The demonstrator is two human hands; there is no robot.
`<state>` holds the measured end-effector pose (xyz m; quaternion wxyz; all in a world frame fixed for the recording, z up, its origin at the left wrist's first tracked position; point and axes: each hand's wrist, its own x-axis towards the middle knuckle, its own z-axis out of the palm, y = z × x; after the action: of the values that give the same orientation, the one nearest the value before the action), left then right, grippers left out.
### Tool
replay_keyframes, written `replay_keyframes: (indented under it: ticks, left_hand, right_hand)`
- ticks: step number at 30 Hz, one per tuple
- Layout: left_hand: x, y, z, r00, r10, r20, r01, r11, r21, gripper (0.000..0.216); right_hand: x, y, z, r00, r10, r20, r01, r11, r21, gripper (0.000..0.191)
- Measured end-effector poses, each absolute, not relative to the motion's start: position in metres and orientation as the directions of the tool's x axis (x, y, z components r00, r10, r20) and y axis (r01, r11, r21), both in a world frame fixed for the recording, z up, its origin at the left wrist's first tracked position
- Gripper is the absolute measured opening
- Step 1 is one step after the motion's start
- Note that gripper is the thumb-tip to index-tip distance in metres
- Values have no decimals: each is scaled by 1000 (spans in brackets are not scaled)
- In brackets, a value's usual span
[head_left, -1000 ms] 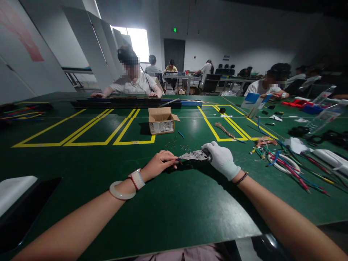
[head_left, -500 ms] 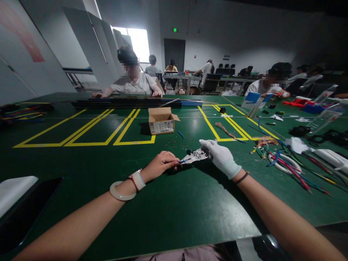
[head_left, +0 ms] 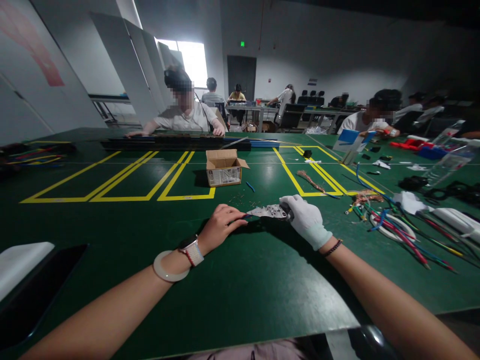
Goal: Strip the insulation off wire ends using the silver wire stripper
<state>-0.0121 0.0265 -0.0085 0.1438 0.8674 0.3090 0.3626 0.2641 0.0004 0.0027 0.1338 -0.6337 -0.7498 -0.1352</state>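
Observation:
Above the green table (head_left: pixel 225 280), my bare left hand (head_left: pixel 224 223) pinches a short blue wire (head_left: pixel 247 216), mostly covered by the fingers. The wire's end meets the tip of a wire stripper (head_left: pixel 270 212). My right hand (head_left: pixel 304 218), in a white glove, is wrapped round the stripper's handles, which the glove largely hides. The stripper's pale metal jaws point left toward my left fingertips. Small copper-coloured scraps (head_left: pixel 249 202) lie just beyond the tool, and a loose blue wire piece (head_left: pixel 250 187) rests a little farther off.
An open cardboard box (head_left: pixel 224 172) stands beyond my hands. Coloured wires (head_left: pixel 401 230) and a copper strand bundle (head_left: pixel 309 180) lie to the right. At the left edge is a dark flat device (head_left: pixel 41 295). A person (head_left: pixel 183 112) sits across the table, near long dark strips (head_left: pixel 172 142).
The stripper has turned to lie more level, and my right hand has shifted slightly right. My left hand has tilted, with the blue wire now less visible at the jaws.

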Motion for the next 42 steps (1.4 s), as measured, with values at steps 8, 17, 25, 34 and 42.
replay_keyframes:
  ticks: [8, 17, 25, 34, 42]
  left_hand:
    - [-10, 25, -9, 575, 626, 527, 486, -779, 396, 22]
    - [-9, 25, -8, 603, 625, 495, 452, -779, 434, 23]
    - [-9, 24, -9, 611, 590, 529, 396, -805, 441, 22]
    - [-10, 24, -9, 621, 581, 526, 395, -811, 431, 22]
    - [-10, 22, -8, 608, 571, 551, 389, -820, 421, 21]
  right_hand:
    - [270, 0, 7, -140, 853, 503, 964, 233, -125, 55]
    - [291, 12, -1, 27, 716, 698, 803, 400, -441, 50]
    - [273, 3, -2, -276, 800, 533, 765, 519, -382, 59]
    - [255, -2, -4, -361, 806, 469, 724, 559, -404, 67]
    - [257, -1, -7, -413, 822, 393, 770, 545, -331, 65]
